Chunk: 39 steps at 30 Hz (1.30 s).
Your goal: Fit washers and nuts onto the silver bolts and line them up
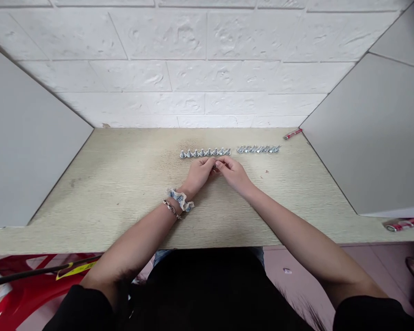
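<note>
My left hand (200, 172) and my right hand (233, 173) meet fingertip to fingertip above the board. Both are closed in a pinch around something small and dark, mostly covered by the fingers, so its kind cannot be made out. Just beyond them runs a row of several metal bolts (202, 152), standing upright with wide round bases. To the right of that row lie several more metal bolts (258, 149), tilted and close together. A ruffled scrunchie (180, 198) and a chain bracelet (171, 209) circle my left wrist.
The pale wooden board (124, 202) ends at a white brick-pattern wall (186, 76), with grey panels at both sides. One red battery-like cylinder (292, 134) lies at the back right; another red cylinder (404, 224) lies near the front right edge. Something red (31, 289) stands below, left.
</note>
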Each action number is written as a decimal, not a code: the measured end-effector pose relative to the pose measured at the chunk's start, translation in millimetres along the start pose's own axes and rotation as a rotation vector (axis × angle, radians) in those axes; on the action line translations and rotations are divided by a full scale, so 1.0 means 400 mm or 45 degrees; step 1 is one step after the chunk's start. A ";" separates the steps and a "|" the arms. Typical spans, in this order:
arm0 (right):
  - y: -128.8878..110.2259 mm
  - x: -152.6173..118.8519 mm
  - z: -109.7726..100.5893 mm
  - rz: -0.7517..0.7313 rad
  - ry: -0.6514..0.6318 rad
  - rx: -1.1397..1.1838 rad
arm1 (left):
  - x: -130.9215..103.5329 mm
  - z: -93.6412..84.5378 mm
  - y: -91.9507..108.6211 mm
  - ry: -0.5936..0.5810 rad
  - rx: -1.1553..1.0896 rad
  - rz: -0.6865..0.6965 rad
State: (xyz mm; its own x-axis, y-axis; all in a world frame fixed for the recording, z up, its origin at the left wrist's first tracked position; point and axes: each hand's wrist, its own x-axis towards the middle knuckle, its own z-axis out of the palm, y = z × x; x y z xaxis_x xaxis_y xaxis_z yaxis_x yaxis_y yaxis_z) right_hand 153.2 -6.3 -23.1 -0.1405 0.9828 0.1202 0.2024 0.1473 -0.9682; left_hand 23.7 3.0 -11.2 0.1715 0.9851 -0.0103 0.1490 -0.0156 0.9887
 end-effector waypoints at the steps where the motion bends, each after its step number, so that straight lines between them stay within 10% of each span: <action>1: -0.002 0.000 -0.001 -0.007 -0.006 -0.002 | 0.000 0.000 0.000 0.011 0.016 -0.001; 9: -0.013 0.005 -0.011 0.106 -0.017 -0.003 | -0.001 -0.001 0.003 0.006 0.057 0.024; 17: -0.030 -0.007 -0.024 -0.236 0.056 -0.496 | -0.004 -0.001 0.012 0.032 0.070 0.032; 39: -0.024 -0.011 -0.006 -0.119 0.021 -0.292 | -0.001 -0.010 0.013 0.003 0.081 0.115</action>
State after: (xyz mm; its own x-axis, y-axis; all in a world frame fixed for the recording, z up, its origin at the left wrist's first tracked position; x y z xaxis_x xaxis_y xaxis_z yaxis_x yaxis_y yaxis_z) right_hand 154.2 -11.9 -13.8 -0.1531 0.9652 0.2121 0.4043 0.2570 -0.8778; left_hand 20.4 3.3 -5.3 0.1846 0.9797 0.0787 0.1945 -0.1149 0.9741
